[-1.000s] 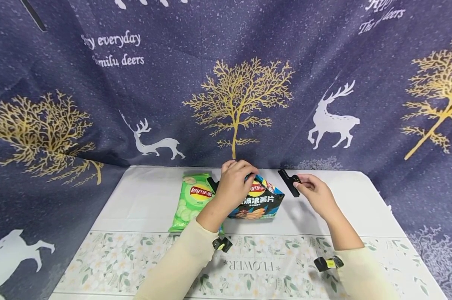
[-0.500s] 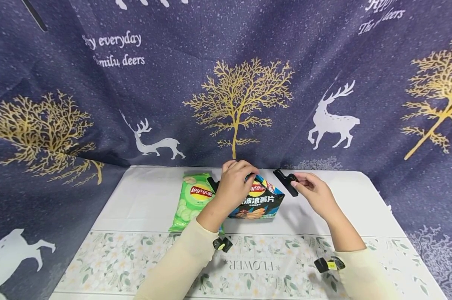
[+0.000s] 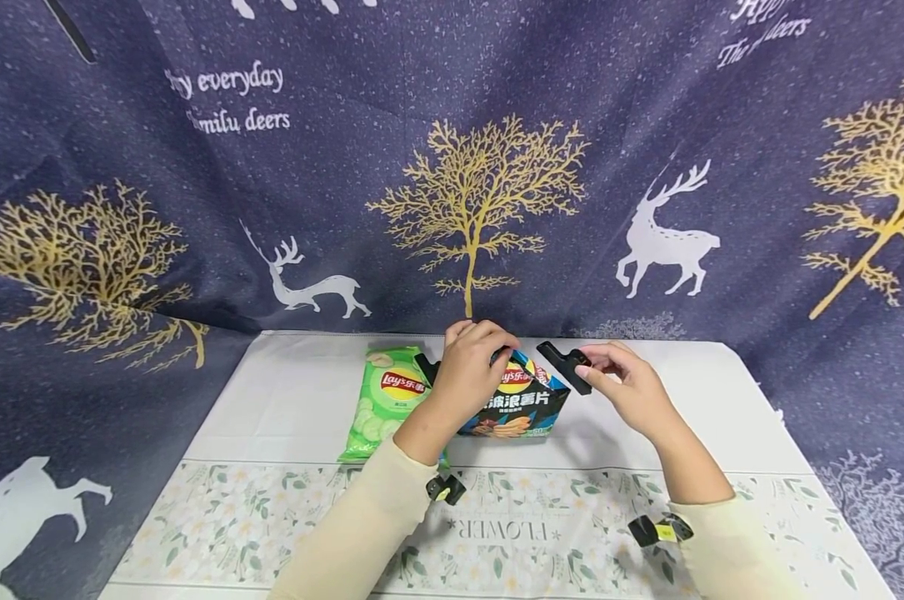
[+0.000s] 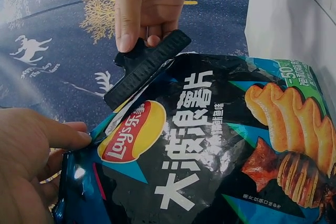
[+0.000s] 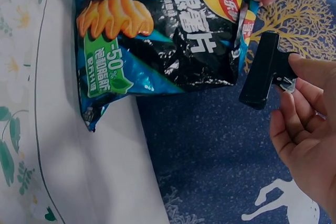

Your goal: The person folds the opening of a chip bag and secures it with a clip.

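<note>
A black and blue Lay's chip bag (image 3: 525, 408) stands on the table, partly covered in the head view by my left hand (image 3: 468, 371). In the left wrist view, the thumb and fingers of that hand pinch one end of the bag's folded top edge. My right hand (image 3: 631, 385) grips a black bag clip (image 3: 564, 367) by its handle, with thumb and fingers on either side. The clip's long bar (image 4: 149, 69) overlaps the bag's top edge in the left wrist view, while a narrow gap separates them in the right wrist view.
A green Lay's chip bag (image 3: 384, 408) lies to the left, with a second black clip (image 3: 426, 368) at its upper right, partly behind my left hand. A white table with a floral band (image 3: 272, 517) carries everything. Behind it hangs a dark blue cloth (image 3: 309, 208) with deer and trees.
My right hand has shifted slightly left, carrying the clip from beside the black chip bag to its upper right corner. The left hand stays in place on the bag's top.
</note>
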{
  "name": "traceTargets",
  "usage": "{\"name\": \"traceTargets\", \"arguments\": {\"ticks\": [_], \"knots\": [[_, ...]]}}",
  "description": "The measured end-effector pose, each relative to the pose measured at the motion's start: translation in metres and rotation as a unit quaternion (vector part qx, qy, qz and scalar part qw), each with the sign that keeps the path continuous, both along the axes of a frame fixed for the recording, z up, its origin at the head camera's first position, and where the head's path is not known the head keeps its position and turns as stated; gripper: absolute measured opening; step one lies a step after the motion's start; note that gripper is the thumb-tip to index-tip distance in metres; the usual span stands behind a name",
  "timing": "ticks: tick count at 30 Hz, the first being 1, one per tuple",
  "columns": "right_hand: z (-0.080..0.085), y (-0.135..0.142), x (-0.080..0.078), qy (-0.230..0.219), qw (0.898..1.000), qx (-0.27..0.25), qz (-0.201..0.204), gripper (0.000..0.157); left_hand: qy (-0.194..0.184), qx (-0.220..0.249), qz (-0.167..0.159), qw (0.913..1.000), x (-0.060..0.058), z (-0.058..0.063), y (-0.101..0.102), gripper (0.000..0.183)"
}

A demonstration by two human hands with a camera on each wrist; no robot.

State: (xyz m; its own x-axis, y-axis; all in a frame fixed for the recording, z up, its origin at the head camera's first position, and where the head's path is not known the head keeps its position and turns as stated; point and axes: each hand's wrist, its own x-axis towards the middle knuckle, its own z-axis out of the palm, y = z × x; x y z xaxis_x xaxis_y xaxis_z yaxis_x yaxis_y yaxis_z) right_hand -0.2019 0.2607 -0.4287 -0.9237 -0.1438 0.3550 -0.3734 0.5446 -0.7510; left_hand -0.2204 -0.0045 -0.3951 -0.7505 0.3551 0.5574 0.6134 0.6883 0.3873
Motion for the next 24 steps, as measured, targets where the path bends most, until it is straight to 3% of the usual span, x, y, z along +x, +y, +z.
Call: {"name": "traceTargets", "arguments": {"ticks": [13,20,24], "knots": [[0.007,-0.008,0.003,0.046,0.999,0.001,0.021,0.024,-0.004,0.000,0.000,1.0000,0.000,0.001,-0.001,0.010],[0.008,-0.010,0.001,0.037,0.999,0.005,0.010,0.020,-0.006,0.001,-0.002,1.0000,0.000,0.000,-0.001,0.011],[0.021,-0.018,0.009,0.031,0.999,-0.003,0.024,0.018,-0.008,0.005,-0.003,0.9999,0.001,0.000,-0.001,0.011]]}}
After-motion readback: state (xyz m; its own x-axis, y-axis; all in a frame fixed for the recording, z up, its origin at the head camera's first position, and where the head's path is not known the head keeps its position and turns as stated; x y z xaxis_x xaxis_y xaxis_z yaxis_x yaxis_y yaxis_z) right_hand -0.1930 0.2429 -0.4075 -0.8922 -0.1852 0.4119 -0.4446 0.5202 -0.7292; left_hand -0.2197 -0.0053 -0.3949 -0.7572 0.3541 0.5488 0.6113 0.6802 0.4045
